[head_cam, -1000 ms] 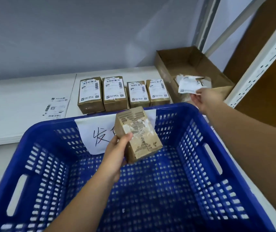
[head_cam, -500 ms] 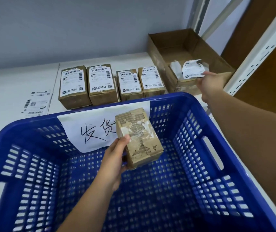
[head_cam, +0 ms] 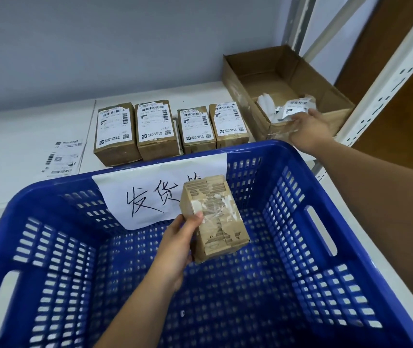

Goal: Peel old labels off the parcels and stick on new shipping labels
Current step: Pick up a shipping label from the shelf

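Observation:
My left hand [head_cam: 175,247] grips a small brown parcel [head_cam: 215,219] over the blue basket [head_cam: 325,187]. The parcel's top face is torn and bare, with white scraps and tape where a label was. My right hand [head_cam: 310,129] reaches to the front wall of the open cardboard box [head_cam: 288,66], its fingers spread and straight. The peeled old label [head_cam: 297,106] lies crumpled in that box just beyond its fingertips. Several labelled parcels [head_cam: 157,126] stand in a row behind the basket. A loose shipping label [head_cam: 62,156] lies flat on the white table at the left.
A white paper sign with handwritten characters [head_cam: 155,197] hangs over the basket's far wall. More white scraps [head_cam: 268,104] lie in the cardboard box. A white perforated shelf post [head_cam: 386,91] rises at the right. The grey wall stands behind the table.
My right hand has lowered to the cardboard box and its fingers have opened; the peeled label now lies inside. My left hand keeps the parcel over the basket.

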`<control>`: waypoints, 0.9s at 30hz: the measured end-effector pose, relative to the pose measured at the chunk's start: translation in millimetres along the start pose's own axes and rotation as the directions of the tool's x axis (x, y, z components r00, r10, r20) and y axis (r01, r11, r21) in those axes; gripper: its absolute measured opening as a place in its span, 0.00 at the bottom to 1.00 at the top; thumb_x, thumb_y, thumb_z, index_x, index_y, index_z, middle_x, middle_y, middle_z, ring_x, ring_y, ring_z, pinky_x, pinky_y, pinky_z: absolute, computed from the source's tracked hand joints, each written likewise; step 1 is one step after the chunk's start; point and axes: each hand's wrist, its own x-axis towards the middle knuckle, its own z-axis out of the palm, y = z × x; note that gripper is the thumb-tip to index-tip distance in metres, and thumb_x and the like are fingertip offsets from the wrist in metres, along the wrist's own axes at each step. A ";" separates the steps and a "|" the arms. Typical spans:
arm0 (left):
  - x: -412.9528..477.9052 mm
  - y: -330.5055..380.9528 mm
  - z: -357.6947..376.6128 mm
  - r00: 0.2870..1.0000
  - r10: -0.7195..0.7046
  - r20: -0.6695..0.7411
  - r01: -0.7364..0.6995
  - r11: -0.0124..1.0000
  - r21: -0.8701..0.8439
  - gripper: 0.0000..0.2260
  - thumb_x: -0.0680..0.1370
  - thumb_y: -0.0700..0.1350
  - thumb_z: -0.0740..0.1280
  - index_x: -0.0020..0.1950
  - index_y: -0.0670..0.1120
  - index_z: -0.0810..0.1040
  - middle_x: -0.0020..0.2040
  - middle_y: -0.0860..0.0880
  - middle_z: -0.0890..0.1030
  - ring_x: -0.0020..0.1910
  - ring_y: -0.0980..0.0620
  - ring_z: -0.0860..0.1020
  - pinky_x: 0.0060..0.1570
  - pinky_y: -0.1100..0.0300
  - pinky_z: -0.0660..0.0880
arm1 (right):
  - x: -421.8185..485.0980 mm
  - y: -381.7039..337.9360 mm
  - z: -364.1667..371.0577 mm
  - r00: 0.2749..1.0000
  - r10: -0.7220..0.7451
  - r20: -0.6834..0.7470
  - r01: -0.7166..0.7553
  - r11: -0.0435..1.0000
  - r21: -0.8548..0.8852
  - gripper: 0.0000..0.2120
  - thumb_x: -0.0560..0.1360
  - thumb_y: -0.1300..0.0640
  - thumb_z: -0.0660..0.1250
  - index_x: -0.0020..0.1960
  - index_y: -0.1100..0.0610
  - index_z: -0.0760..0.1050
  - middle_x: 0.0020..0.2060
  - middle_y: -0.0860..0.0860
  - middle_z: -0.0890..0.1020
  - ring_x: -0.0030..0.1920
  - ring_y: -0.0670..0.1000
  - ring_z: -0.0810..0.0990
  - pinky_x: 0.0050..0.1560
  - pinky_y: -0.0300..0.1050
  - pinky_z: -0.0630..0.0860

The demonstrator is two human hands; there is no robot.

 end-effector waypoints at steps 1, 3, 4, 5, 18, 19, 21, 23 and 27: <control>-0.5 0.8 0.2 1.000 0.000 0.001 0.000 1.000 -0.002 0.13 0.77 0.55 0.63 0.58 0.52 0.78 0.49 0.51 0.84 0.51 0.49 0.81 0.47 0.50 0.76 | -0.9 -0.3 -1.3 0.999 0.021 -0.026 -0.020 0.999 0.050 0.24 0.79 0.63 0.60 0.75 0.60 0.64 0.71 0.60 0.70 0.74 0.59 0.63 0.71 0.49 0.60; -1.0 2.3 0.5 1.000 0.003 0.003 -0.003 1.000 -0.005 0.13 0.77 0.55 0.63 0.58 0.52 0.78 0.50 0.50 0.84 0.51 0.48 0.81 0.47 0.50 0.77 | -1.7 0.0 -3.0 0.993 0.070 -0.100 -0.058 0.991 0.120 0.28 0.77 0.63 0.62 0.76 0.59 0.61 0.70 0.61 0.71 0.69 0.62 0.70 0.66 0.52 0.68; -1.0 2.8 0.4 1.000 0.005 0.004 -0.005 1.000 -0.007 0.13 0.77 0.55 0.63 0.59 0.52 0.78 0.50 0.50 0.84 0.52 0.48 0.81 0.48 0.49 0.77 | -2.0 0.5 -3.9 0.990 0.076 -0.118 -0.065 0.993 0.099 0.28 0.77 0.64 0.61 0.76 0.60 0.61 0.70 0.61 0.70 0.68 0.63 0.71 0.65 0.53 0.69; -1.6 3.7 0.2 1.000 0.008 0.003 -0.008 1.000 -0.011 0.14 0.77 0.55 0.64 0.59 0.52 0.77 0.51 0.50 0.84 0.52 0.48 0.81 0.48 0.49 0.77 | -4.0 0.2 -5.4 0.990 0.081 -0.117 -0.073 0.995 0.066 0.27 0.77 0.64 0.61 0.75 0.60 0.63 0.71 0.61 0.68 0.67 0.63 0.71 0.66 0.54 0.70; -24.9 25.5 -12.0 0.998 0.066 -0.022 -0.068 0.995 -0.068 0.14 0.77 0.55 0.64 0.58 0.50 0.78 0.49 0.49 0.85 0.51 0.47 0.81 0.49 0.50 0.76 | -35.5 -18.9 -1.9 0.997 0.067 0.026 -0.072 0.954 0.290 0.32 0.78 0.60 0.63 0.78 0.51 0.53 0.51 0.58 0.77 0.47 0.57 0.76 0.46 0.48 0.73; -27.4 28.6 -11.9 0.997 0.075 -0.016 -0.076 0.994 -0.074 0.14 0.77 0.55 0.63 0.58 0.50 0.78 0.50 0.49 0.84 0.51 0.47 0.81 0.50 0.50 0.75 | -41.2 -24.9 0.0 0.995 0.086 0.057 -0.101 0.921 0.376 0.27 0.78 0.60 0.62 0.75 0.54 0.60 0.48 0.56 0.77 0.46 0.56 0.77 0.45 0.48 0.73; -34.0 36.2 -14.6 0.995 0.098 -0.027 -0.100 0.990 -0.099 0.14 0.78 0.55 0.63 0.58 0.49 0.78 0.51 0.48 0.84 0.51 0.47 0.81 0.47 0.52 0.75 | -58.5 -43.3 4.4 0.975 0.126 0.182 -0.210 0.792 0.574 0.14 0.79 0.59 0.62 0.64 0.58 0.74 0.44 0.55 0.78 0.41 0.52 0.76 0.42 0.47 0.74; -39.9 46.2 -18.6 0.992 0.117 -0.046 -0.122 0.982 -0.144 0.13 0.78 0.54 0.63 0.58 0.50 0.78 0.51 0.48 0.83 0.49 0.48 0.81 0.41 0.55 0.75 | -80.7 -67.1 5.4 0.933 0.100 0.345 -0.329 0.628 0.705 0.12 0.81 0.53 0.63 0.60 0.58 0.76 0.44 0.54 0.79 0.38 0.50 0.76 0.40 0.43 0.74; -56.0 65.5 -29.2 0.983 0.145 -0.109 -0.166 0.961 -0.220 0.10 0.78 0.55 0.63 0.53 0.51 0.78 0.50 0.48 0.82 0.49 0.48 0.80 0.36 0.56 0.74 | -121.8 -110.1 -6.2 0.832 -0.144 0.535 -0.372 0.570 0.732 0.25 0.79 0.35 0.58 0.66 0.51 0.74 0.57 0.52 0.80 0.54 0.52 0.80 0.48 0.45 0.77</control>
